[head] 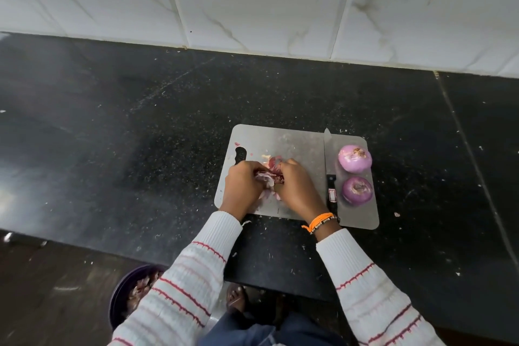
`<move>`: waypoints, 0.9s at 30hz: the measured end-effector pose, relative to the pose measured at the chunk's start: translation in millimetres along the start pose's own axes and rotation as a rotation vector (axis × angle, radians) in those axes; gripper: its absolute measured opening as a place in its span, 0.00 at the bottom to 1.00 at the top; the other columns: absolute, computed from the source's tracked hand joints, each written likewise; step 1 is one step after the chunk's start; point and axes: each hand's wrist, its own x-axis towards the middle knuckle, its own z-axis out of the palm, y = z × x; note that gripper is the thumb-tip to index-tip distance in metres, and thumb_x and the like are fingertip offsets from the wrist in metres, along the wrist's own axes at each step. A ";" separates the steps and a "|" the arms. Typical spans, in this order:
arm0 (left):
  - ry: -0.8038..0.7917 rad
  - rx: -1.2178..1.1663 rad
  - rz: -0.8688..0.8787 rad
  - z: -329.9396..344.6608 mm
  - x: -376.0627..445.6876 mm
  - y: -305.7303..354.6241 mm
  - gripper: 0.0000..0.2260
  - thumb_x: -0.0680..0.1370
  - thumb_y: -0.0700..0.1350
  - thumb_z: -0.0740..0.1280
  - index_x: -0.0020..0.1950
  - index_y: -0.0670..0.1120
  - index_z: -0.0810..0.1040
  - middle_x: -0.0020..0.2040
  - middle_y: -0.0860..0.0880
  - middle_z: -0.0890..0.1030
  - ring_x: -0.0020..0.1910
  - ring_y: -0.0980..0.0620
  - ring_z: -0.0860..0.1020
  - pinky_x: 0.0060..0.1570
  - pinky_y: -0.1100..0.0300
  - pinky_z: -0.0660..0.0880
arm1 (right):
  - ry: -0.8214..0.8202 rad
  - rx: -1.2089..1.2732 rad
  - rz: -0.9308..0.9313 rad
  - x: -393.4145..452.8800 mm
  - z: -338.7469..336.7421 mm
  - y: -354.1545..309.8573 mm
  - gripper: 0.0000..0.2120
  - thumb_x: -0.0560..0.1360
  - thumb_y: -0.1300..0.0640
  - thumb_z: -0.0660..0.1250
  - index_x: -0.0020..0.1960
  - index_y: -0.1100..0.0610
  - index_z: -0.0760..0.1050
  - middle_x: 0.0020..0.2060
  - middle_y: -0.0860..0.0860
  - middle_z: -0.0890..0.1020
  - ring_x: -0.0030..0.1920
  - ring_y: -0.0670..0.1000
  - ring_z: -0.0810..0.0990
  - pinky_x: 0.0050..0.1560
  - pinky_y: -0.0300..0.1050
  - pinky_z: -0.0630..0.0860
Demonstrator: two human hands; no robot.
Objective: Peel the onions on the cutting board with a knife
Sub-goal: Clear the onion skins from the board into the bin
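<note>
From the head view, the left hand and the right hand are curling their fingers around a heap of onion skins on the near left part of the cutting board. Two peeled onions are sitting at the board's right edge, the knife lying just beside them. In gathering, loose skins are likely spilling onto the counter; a sweeping right wrist is risking nudging the knife handle and rolling an onion off.
</note>
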 end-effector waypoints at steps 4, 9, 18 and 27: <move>0.039 -0.016 -0.090 -11.1 -9.4 -0.8 0.13 0.70 0.35 0.69 0.52 0.47 0.83 0.49 0.46 0.83 0.47 0.50 0.79 0.46 0.64 0.72 | -0.059 -0.004 -0.046 -1.5 -6.0 -9.6 0.18 0.74 0.67 0.64 0.62 0.57 0.76 0.54 0.58 0.77 0.56 0.57 0.77 0.57 0.46 0.73; 0.151 -0.064 -0.160 -34.8 -34.7 -13.6 0.15 0.71 0.35 0.69 0.54 0.48 0.82 0.51 0.48 0.83 0.47 0.52 0.79 0.49 0.65 0.71 | -0.139 0.014 -0.147 -7.2 -3.3 -38.9 0.20 0.74 0.68 0.63 0.63 0.56 0.75 0.55 0.57 0.76 0.56 0.55 0.76 0.54 0.39 0.70; 0.402 -0.116 -0.337 -109.6 -113.4 -97.3 0.12 0.71 0.39 0.71 0.52 0.51 0.83 0.46 0.53 0.83 0.46 0.57 0.79 0.45 0.66 0.70 | -0.410 0.022 -0.416 -34.4 63.1 -141.8 0.17 0.73 0.66 0.64 0.60 0.56 0.76 0.51 0.55 0.74 0.52 0.54 0.77 0.50 0.39 0.70; 0.509 -0.158 -0.574 -171.3 -185.8 -230.4 0.13 0.69 0.38 0.72 0.52 0.50 0.83 0.47 0.50 0.84 0.48 0.53 0.80 0.46 0.64 0.70 | -0.629 -0.072 -0.541 -75.3 192.0 -242.5 0.12 0.69 0.69 0.63 0.51 0.63 0.77 0.45 0.58 0.73 0.50 0.60 0.75 0.44 0.44 0.66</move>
